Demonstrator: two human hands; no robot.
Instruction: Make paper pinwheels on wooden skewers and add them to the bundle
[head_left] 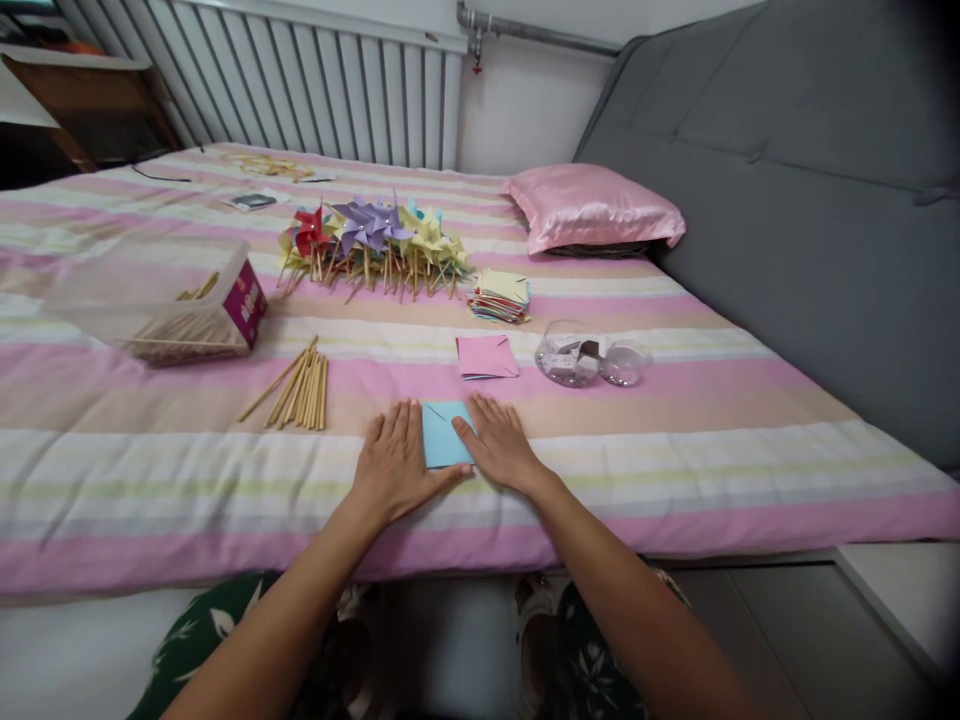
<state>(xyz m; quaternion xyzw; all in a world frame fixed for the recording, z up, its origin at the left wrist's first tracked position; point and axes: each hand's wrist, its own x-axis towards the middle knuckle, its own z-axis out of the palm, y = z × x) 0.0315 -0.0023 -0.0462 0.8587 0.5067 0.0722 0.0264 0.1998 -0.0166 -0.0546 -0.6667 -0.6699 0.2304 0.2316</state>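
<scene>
A light blue folded paper square (442, 432) lies on the striped bed cover (675, 450) near its front edge. My left hand (394, 462) lies flat beside it on the left, fingers stretched out, thumb touching the paper's lower edge. My right hand (499, 440) lies flat on the paper's right side, fingers spread and pressing it down. Just beyond lies a pink folded paper square (486, 356).
A bundle of wooden sticks (296, 388) lies to the left, a clear box of sticks (169, 300) further left. Finished paper pinwheels (371, 240) are piled behind, a stack of coloured papers (499, 296) beside them. A clear tub of pins (574, 355), pink pillow (592, 208), grey sofa back (810, 180).
</scene>
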